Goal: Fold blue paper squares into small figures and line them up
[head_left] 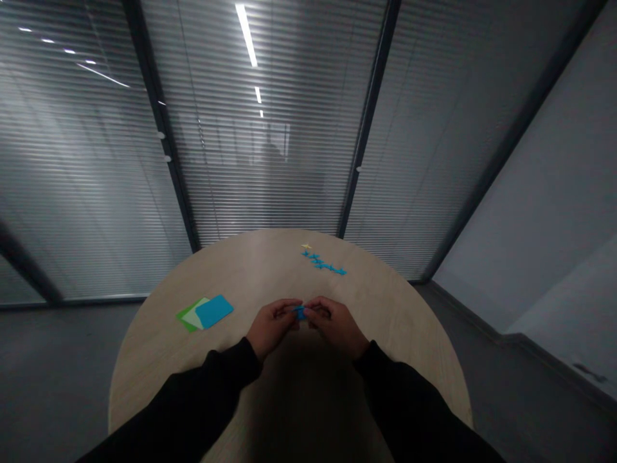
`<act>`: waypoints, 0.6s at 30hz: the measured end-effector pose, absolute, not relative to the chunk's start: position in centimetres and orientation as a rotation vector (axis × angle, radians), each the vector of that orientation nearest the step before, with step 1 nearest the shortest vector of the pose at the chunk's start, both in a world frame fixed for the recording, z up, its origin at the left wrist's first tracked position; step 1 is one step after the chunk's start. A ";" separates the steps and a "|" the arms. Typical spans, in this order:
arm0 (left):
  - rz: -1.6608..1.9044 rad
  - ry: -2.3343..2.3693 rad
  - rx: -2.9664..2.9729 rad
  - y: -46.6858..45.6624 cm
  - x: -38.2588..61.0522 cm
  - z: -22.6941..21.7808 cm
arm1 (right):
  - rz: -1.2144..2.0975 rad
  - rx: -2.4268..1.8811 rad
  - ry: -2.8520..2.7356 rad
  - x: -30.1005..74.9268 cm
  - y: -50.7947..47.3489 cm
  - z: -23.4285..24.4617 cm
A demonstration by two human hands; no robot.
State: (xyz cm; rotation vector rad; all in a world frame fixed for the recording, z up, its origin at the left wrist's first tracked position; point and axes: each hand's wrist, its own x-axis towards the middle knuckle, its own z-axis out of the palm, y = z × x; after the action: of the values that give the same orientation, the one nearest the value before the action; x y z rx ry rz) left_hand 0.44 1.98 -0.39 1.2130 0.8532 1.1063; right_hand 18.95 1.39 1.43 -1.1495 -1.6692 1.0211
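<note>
My left hand point(270, 323) and my right hand point(336, 326) meet above the round wooden table point(337, 289). Between their fingertips both pinch a small blue paper piece point(300, 313), partly hidden by the fingers. To the left of my hands lies a small stack of coloured paper cards point(206, 312), blue on top of pale green and green. Farther off, a scattered row of small blue paper stars point(322, 263) lies on the tabletop. A single pale yellow star point(306, 246) sits just beyond that row.
The round table's far edge point(270, 230) meets a glass partition with grey blinds point(260, 167). A grey floor point(58, 360) surrounds the table, and a pale wall point(525, 193) stands at the right. My black sleeves come in from the bottom corners.
</note>
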 end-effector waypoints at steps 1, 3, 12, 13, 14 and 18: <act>1.105 0.841 1.177 2.0 0.4 -0.4 | 1.042 -1.148 -1.654 19.0 1.4 1.4; 1.099 0.820 1.104 1.9 0.4 -0.4 | 1.060 -1.145 -1.631 19.1 1.4 1.4; 1.086 0.761 0.896 1.6 0.5 -0.1 | 1.100 -1.141 -1.574 18.9 1.5 1.5; 1.081 0.754 0.894 1.6 0.5 -0.1 | 1.113 -1.136 -1.561 18.9 1.5 1.4; 1.078 0.749 0.892 1.6 0.6 -0.1 | 1.129 -1.129 -1.547 18.9 1.5 1.4; 1.091 0.742 0.848 1.6 0.6 0.0 | 1.178 -1.114 -1.517 18.6 1.4 1.1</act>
State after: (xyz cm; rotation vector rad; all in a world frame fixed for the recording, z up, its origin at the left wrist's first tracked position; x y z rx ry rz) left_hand 0.63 1.58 0.05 0.8475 0.7419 1.0915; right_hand 18.65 1.44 1.09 -1.1137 -1.5174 1.1778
